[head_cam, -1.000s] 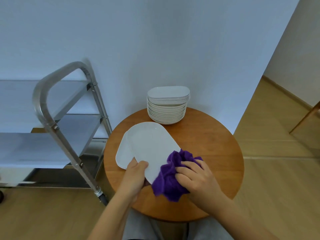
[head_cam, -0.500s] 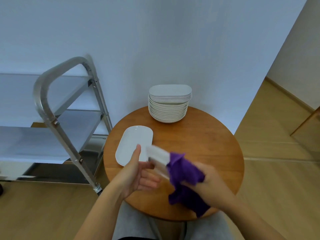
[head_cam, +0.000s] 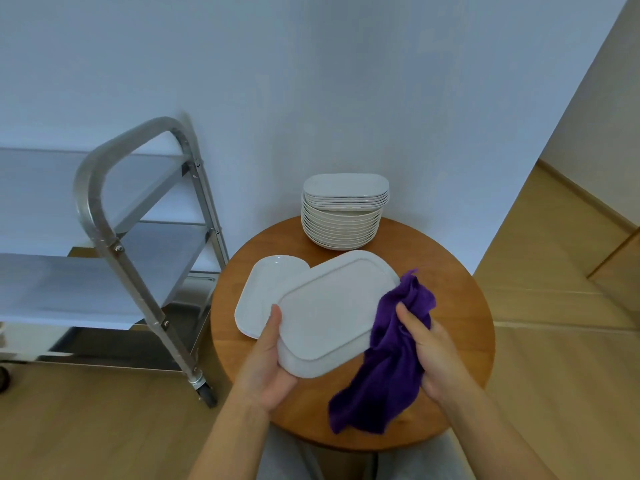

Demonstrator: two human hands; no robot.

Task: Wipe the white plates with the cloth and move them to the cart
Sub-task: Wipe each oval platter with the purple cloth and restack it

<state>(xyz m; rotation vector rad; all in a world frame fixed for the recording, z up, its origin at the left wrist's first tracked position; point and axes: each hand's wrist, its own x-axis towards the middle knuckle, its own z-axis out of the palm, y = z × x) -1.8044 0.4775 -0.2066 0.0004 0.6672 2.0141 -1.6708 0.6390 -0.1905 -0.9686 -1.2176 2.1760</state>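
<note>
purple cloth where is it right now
In the head view the purple cloth hangs from the right hand, against the right edge of the held plate over the round table.

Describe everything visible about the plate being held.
The held plate is white, oblong with rounded corners, and looks like glazed ceramic. Its underside faces the camera, showing a raised foot ring. It is tilted above the round wooden table. The left hand grips its near end, thumb on top. The purple cloth, held by the right hand, touches its right edge.
</note>
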